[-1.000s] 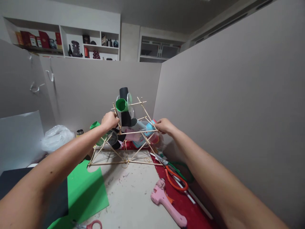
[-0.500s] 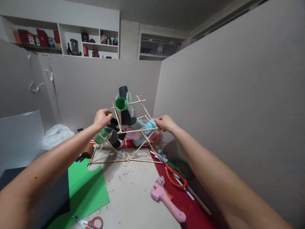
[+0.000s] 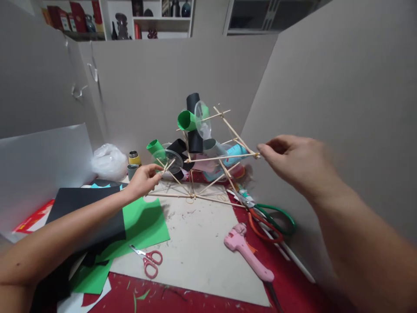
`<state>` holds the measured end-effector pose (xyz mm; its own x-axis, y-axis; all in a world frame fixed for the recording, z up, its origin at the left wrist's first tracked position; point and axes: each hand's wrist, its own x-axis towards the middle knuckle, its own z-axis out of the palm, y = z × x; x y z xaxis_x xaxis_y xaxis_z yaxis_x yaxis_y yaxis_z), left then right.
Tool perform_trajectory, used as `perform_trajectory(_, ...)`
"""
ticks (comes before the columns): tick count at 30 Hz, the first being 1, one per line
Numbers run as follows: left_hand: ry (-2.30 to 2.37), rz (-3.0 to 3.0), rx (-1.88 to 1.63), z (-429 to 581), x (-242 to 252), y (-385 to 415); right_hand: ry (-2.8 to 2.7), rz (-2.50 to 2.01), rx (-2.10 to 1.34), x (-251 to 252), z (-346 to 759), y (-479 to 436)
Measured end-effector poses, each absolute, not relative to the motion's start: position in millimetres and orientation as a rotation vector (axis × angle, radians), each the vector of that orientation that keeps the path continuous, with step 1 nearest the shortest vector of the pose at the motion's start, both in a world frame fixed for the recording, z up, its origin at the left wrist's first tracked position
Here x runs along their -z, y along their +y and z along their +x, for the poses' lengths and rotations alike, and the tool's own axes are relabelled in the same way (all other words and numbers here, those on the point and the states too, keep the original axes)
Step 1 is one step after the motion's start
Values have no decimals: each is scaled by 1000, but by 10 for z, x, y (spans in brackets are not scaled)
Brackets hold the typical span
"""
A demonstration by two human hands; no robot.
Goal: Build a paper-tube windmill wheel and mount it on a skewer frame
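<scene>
Some lower sticks (image 3: 166, 168) now pinched by left hand (image 3: 143, 180), empty earlier; right hand (image 3: 298, 163) half-curled, hold unclear.

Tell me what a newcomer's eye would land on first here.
Probably the angular wooden-stick frame at centre, with green and black paper tubes at its upper left. Next, perhaps, the pink plastic glue gun lying nearer, at right, and small red-handled metal scissors nearer, at left.

Brd (image 3: 195, 234) w/ stick frame (image 3: 221, 158), scissors (image 3: 147, 257)
</scene>
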<state>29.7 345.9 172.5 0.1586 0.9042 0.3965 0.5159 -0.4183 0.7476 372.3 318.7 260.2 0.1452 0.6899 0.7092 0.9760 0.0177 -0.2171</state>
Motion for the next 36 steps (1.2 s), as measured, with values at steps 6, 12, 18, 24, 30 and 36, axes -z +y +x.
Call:
perform_trajectory(6, 1324, 2024, -1001, 223, -1445, 3248, -1613, -1905, 451, -2596, 3587, 2979)
perform_trajectory(12, 1242, 2003, -985, 389, -1437, 3293, -1626, -1776, 491, -2506, 3658, 2954)
perform_trajectory(18, 1297, 1863, -1120, 813, -1859, 3650, -1733, -1739, 618, -2613, 3604, 3410)
perform_trajectory(24, 1400, 1871, -1187, 1162, -2002, 4064, -1825, -1786, 563, -2687, 3524, 3761)
perform_trajectory(30, 1515, 1884, -1188, 1329, -2023, 4288, -1869, -1893, 390, -2721, 3490, 3938)
perform_trajectory(36, 1573, 1826, -1219, 1402, -2009, 4341, -1864, -1924, 283, -2634, 3531, 4112)
